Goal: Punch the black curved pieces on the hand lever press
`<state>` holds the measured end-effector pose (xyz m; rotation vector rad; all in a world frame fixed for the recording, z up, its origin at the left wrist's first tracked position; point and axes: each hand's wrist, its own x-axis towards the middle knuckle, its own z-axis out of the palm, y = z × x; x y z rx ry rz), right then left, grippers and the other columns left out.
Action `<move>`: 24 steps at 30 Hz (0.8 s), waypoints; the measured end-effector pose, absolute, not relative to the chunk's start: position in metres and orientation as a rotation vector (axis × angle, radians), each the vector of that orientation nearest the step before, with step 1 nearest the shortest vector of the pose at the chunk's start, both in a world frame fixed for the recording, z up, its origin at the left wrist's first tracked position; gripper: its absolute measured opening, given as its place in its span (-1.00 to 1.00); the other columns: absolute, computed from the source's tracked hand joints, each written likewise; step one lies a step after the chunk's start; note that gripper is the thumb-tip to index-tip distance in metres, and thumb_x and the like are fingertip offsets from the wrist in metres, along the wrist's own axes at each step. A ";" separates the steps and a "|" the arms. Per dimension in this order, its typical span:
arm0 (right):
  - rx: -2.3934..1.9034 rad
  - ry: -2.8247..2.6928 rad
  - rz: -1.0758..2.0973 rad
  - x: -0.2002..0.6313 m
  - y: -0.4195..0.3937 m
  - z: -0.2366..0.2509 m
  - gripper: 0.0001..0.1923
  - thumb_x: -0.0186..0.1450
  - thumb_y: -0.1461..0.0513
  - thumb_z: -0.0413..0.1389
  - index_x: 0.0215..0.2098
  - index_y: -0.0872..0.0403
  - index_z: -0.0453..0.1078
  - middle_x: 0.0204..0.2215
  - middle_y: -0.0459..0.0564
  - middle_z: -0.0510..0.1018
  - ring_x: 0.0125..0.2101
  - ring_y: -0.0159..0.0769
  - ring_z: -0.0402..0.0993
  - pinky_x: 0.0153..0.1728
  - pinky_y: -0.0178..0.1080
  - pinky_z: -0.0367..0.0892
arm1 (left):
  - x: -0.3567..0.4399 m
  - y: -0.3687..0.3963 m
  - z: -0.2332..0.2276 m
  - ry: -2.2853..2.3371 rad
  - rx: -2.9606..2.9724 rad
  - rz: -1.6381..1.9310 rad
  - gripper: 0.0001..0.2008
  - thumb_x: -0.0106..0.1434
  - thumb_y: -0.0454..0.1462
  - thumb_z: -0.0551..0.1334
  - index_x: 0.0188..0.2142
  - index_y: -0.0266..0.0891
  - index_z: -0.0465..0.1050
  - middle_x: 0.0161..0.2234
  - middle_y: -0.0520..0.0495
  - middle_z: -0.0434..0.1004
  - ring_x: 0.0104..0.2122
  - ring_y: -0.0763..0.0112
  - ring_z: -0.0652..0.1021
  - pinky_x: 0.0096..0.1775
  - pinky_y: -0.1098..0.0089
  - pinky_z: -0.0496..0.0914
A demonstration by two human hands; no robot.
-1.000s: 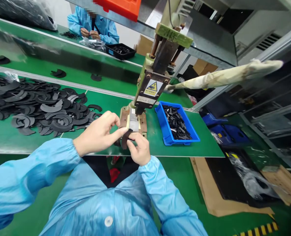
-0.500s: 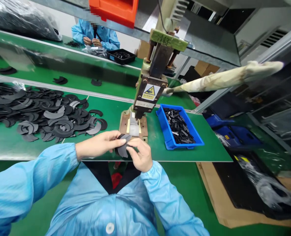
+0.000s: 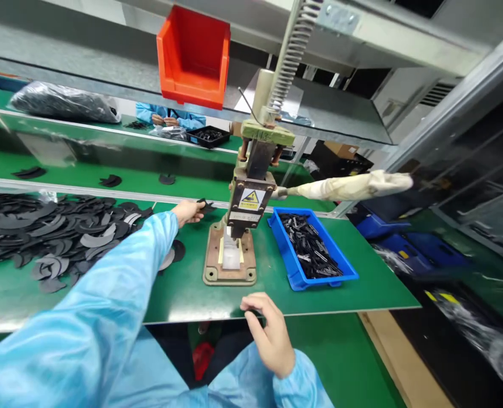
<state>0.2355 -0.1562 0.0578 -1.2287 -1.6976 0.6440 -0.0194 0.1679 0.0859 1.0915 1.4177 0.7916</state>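
Left hand (image 3: pixel 186 212) extended toward the table's far side, thumb and fingers pinching a dark curved piece (image 3: pixel 207 205); whether one layer or several cannot be told. The grip is at one end, leaving the rest projecting beyond the fingertips, presumably to keep most of its shape exposed. To its left, a broad pile (image 3: pixel 42 226) of similar pieces lies loose on the green table (image 3: pixel 178 300), seemingly placed to suit that arm's reach; the blue sleeve (image 3: pixel 119 289) hides part of it.

Centre: a press (image 3: pixel 251 198) stands just right of the held piece. Its metal base (image 3: pixel 211 275) rests on the table, with a pale block (image 3: pixel 231 259) upon it, apparently serving as a seat below the ram.

Right hand (image 3: pixel 274 340) at the table's front edge: fingers loosely curled, thumb apart, nothing visible between them.

Further right, a blue bin (image 3: pixel 289 258) beside the base contains narrow black parts (image 3: pixel 311 243), its walls presumably preventing scatter. The press's wrapped handle (image 3: pixel 353 186) points rightward, probably for right-handed access.
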 end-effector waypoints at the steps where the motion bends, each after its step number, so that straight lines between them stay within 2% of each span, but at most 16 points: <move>1: -1.241 -1.708 0.619 0.241 -0.158 0.061 -0.74 0.43 0.22 0.11 0.05 -0.12 0.50 -0.16 0.02 0.64 -0.12 -0.16 0.62 -0.08 -0.07 0.60 | -0.009 0.176 0.085 1.405 1.097 0.848 -0.66 0.38 -0.11 0.37 -0.02 -0.32 0.46 -0.26 -0.18 0.62 -0.47 0.49 0.59 -0.41 0.50 0.50; 3: -1.271 -1.722 0.550 0.255 -0.162 0.068 -0.75 0.43 0.23 0.12 0.04 -0.12 0.51 -0.16 0.02 0.65 -0.12 -0.15 0.63 -0.09 -0.07 0.60 | 0.006 0.182 0.079 1.389 1.106 0.906 -0.61 0.46 -0.12 0.28 0.15 -0.29 0.36 -0.02 -0.27 0.60 -0.34 0.47 0.65 -0.31 0.49 0.55; 5: -1.304 -1.733 0.467 0.275 -0.162 0.077 -0.76 0.42 0.24 0.12 0.01 -0.12 0.53 -0.17 0.02 0.66 -0.12 -0.15 0.63 -0.10 -0.07 0.60 | 0.008 0.179 0.069 1.391 1.122 0.888 -0.61 0.46 -0.18 0.26 0.19 -0.29 0.33 0.11 -0.34 0.54 -0.31 0.45 0.66 -0.32 0.48 0.56; 9: -1.416 -1.725 0.277 0.331 -0.146 0.096 -0.82 0.43 0.19 0.13 -0.07 -0.10 0.57 -0.15 0.03 0.67 -0.10 -0.15 0.63 -0.05 -0.06 0.57 | -0.018 0.156 0.057 1.403 1.185 0.796 -0.72 0.35 -0.29 0.29 0.03 -0.31 0.42 0.09 -0.33 0.58 -0.33 0.39 0.63 -0.40 0.45 0.52; 12: -1.690 -1.701 0.170 0.380 -0.112 0.110 -0.75 0.45 0.07 0.09 -0.04 -0.05 0.55 -0.03 0.10 0.67 -0.01 -0.12 0.61 0.08 -0.02 0.53 | -0.045 0.141 0.060 1.391 1.319 0.744 -0.75 0.30 -0.25 0.32 -0.05 -0.26 0.49 0.02 -0.24 0.65 -0.23 0.28 0.66 -0.36 0.43 0.52; 15: -1.960 -1.733 0.153 0.419 -0.069 0.116 -0.65 0.41 0.04 0.09 0.03 0.01 0.52 0.06 0.16 0.65 0.03 -0.07 0.60 0.15 0.04 0.49 | -0.059 0.140 0.067 1.417 1.765 0.583 -0.74 0.35 -0.18 0.26 -0.03 -0.19 0.58 0.04 -0.20 0.69 -0.04 0.13 0.67 -0.11 0.31 0.56; 18: -2.088 -1.810 0.240 0.443 -0.037 0.111 -0.58 0.28 0.05 0.24 0.04 0.06 0.53 0.02 0.18 0.68 -0.02 -0.06 0.64 0.07 -0.01 0.52 | -0.049 0.157 0.068 1.446 2.215 0.371 -0.67 0.42 -0.20 0.17 0.06 -0.16 0.61 0.14 -0.20 0.65 0.15 0.08 0.60 0.20 0.24 0.44; 21: -2.210 -1.864 0.310 0.453 -0.023 0.100 -0.50 0.17 0.06 0.36 0.05 0.05 0.54 -0.04 0.13 0.72 -0.15 -0.15 0.67 -0.06 -0.12 0.53 | -0.022 0.187 0.060 1.434 2.340 0.319 -0.58 0.41 -0.24 0.18 0.20 -0.21 0.55 0.34 -0.24 0.47 0.32 0.08 0.47 0.35 0.25 0.28; 24: -2.290 -1.903 0.330 0.455 -0.021 0.093 -0.60 0.19 0.11 0.34 -0.01 0.00 0.55 -0.12 0.03 0.74 -0.24 -0.25 0.66 -0.16 -0.21 0.49 | 0.011 0.217 0.048 1.433 2.362 0.320 -0.51 0.42 -0.27 0.17 0.30 -0.29 0.47 0.45 -0.33 0.29 0.41 0.04 0.35 0.42 0.19 0.17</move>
